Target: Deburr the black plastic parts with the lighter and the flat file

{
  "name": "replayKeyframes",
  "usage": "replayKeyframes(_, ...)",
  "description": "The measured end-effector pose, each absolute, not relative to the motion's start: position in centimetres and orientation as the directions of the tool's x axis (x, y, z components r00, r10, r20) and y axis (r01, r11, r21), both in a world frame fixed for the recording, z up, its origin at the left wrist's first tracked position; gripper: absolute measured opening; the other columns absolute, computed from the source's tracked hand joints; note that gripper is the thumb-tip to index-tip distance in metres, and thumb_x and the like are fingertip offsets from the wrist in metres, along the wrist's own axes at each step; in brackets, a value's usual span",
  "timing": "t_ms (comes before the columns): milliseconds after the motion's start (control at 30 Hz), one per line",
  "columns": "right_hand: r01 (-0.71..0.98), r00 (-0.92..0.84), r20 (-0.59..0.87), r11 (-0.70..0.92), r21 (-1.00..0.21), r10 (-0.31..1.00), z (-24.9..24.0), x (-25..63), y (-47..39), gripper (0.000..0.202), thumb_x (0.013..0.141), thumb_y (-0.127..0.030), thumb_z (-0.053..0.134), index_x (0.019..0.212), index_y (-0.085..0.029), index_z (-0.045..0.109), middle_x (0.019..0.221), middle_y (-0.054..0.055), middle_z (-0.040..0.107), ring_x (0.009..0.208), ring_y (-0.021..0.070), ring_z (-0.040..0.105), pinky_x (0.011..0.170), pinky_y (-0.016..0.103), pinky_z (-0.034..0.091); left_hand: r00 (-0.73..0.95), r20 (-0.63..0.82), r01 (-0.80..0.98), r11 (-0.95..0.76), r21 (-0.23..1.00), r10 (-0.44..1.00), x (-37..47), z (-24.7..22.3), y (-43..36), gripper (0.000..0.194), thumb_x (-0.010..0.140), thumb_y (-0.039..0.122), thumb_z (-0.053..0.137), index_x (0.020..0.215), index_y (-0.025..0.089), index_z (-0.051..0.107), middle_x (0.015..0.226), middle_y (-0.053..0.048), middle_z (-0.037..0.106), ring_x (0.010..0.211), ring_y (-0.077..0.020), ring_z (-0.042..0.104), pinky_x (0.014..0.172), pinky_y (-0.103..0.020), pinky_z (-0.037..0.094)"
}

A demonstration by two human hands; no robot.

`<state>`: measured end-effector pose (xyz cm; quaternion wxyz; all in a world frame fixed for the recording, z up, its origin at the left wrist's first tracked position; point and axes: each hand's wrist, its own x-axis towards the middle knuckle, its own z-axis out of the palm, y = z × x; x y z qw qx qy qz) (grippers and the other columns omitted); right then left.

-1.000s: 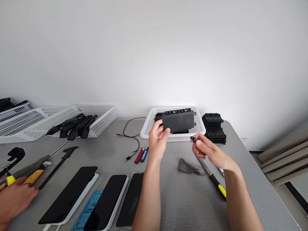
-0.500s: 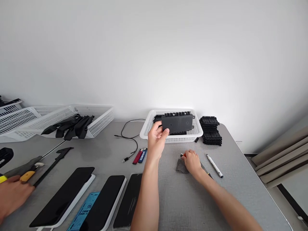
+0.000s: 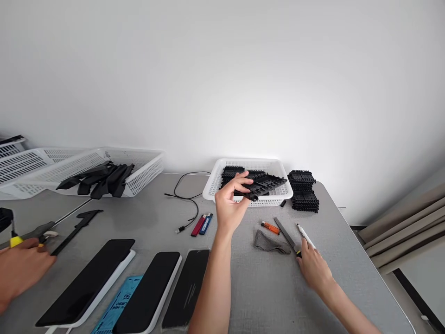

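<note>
A black ribbed plastic part (image 3: 266, 184) is tilted in my left hand (image 3: 231, 204), pinched between thumb and fingers above the front of a white basket (image 3: 248, 202). More black parts lie in that basket. My right hand (image 3: 313, 264) is closed at the handle end of a file-like tool (image 3: 287, 235) with a flat grey blade, low over the table. Beside it lies a white marker (image 3: 306, 235). An orange lighter (image 3: 270, 227) and a crumpled grey cloth (image 3: 269, 242) rest left of the blade.
Stacked black parts (image 3: 305, 190) stand right of the basket. Red (image 3: 199, 225) and blue (image 3: 206, 224) lighters, a cable (image 3: 187, 199) and several phones lie left. Another person's hand (image 3: 26, 266) is at the far left, near a basket of black pieces (image 3: 146, 178).
My left hand has turned the black part from its flat face to its ribbed side. My right hand has left the orange lighter and cloth and moved right and nearer, onto the tool's handle.
</note>
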<state>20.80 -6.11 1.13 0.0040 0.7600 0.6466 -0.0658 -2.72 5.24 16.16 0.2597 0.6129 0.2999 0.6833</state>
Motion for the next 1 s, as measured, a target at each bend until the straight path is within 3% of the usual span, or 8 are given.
replayKeyframes(100,0.969,0.149,-0.066,-0.159,-0.191,0.987,0.0,21.5,-7.4,0.044,0.091,-0.006,0.038,0.131,-0.012,0.056,0.121,0.020,0.066,0.107,0.0316,0.067,0.087,0.039,0.051,-0.098,0.791,0.104,-0.784,0.612,0.605,-2.7,16.4,4.9,0.021,0.079,0.014,0.069,0.065,0.021,0.055,0.111,-0.005,0.073,0.130,-0.0276,0.057,0.112,-0.054,0.042)
replayKeyframes(200,0.873,0.196,-0.102,-0.221,-0.435,0.975,0.2,22.5,-8.4,0.038,0.093,-0.015,0.036,0.123,-0.016,0.059,0.107,0.015,0.069,0.095,0.0282,0.069,0.079,0.036,0.051,-0.109,0.842,0.181,-0.823,0.539,0.528,-2.9,16.2,5.1,0.022,0.080,0.009,0.067,0.064,0.020,0.056,0.118,-0.004,0.069,0.133,-0.0270,0.055,0.112,-0.053,0.042)
replayKeyframes(300,0.614,0.233,-0.239,-0.333,-0.716,0.943,1.2,24.0,-9.8,0.032,0.096,-0.032,0.037,0.114,-0.018,0.060,0.078,0.006,0.064,0.068,0.0224,0.063,0.059,0.032,0.049,-0.114,0.867,0.213,-0.840,0.498,0.485,-3.2,15.9,5.6,0.021,0.079,0.009,0.070,0.064,0.020,0.060,0.119,-0.004,0.064,0.128,-0.0255,0.058,0.109,-0.049,0.047)
replayKeyframes(433,0.118,0.156,-0.263,-0.282,-0.952,0.952,3.0,24.8,-11.5,0.031,0.095,-0.044,0.044,0.112,-0.020,0.055,0.076,0.001,0.057,0.058,0.0158,0.052,0.049,0.028,0.047,-0.156,0.867,0.231,-0.836,0.499,0.474,-3.1,15.6,6.0,0.019,0.076,0.009,0.073,0.064,0.020,0.064,0.114,-0.003,0.058,0.114,-0.0206,0.062,0.095,-0.039,0.053)
replayKeyframes(533,-0.136,0.009,-0.170,-0.167,-0.977,0.985,4.8,24.0,-10.9,0.035,0.094,-0.053,0.054,0.108,-0.021,0.056,0.081,0.002,0.058,0.056,0.0127,0.048,0.047,0.027,0.048,-0.152,0.879,0.215,-0.853,0.476,0.452,-2.9,15.7,5.9,0.022,0.078,0.006,0.071,0.062,0.020,0.064,0.107,-0.003,0.058,0.104,-0.0177,0.063,0.083,-0.033,0.052)
replayKeyframes(767,-0.283,0.036,0.142,0.146,-0.948,0.989,11.0,21.5,-4.3,0.026,0.093,-0.048,0.064,0.098,-0.024,0.056,0.088,0.002,0.061,0.060,0.0108,0.052,0.053,0.025,0.048,-0.131,0.886,0.127,-0.879,0.460,0.445,-2.6,15.7,5.8,0.026,0.081,0.008,0.070,0.059,0.020,0.066,0.105,-0.003,0.059,0.098,-0.0171,0.062,0.074,-0.030,0.049)
replayKeyframes(833,-0.280,-0.020,0.151,0.139,-0.950,0.988,12.9,20.6,-2.3,0.025,0.092,-0.046,0.066,0.095,-0.022,0.058,0.089,0.003,0.062,0.065,0.0110,0.055,0.059,0.025,0.050,-0.130,0.883,0.122,-0.877,0.466,0.451,-2.6,15.6,5.9,0.025,0.081,0.010,0.072,0.059,0.021,0.067,0.106,-0.003,0.059,0.098,-0.0167,0.061,0.075,-0.030,0.049)
replayKeyframes(1000,-0.381,0.005,0.071,0.068,-0.922,0.997,15.5,17.8,0.8,0.037,0.077,-0.044,0.082,0.095,-0.021,0.060,0.069,-0.006,0.050,0.048,0.0054,0.038,0.039,0.018,0.037,-0.185,0.890,0.124,-0.888,0.442,0.417,-2.5,15.3,6.0,0.025,0.081,0.012,0.073,0.059,0.022,0.068,0.099,-0.002,0.056,0.087,-0.0134,0.059,0.070,-0.028,0.046)
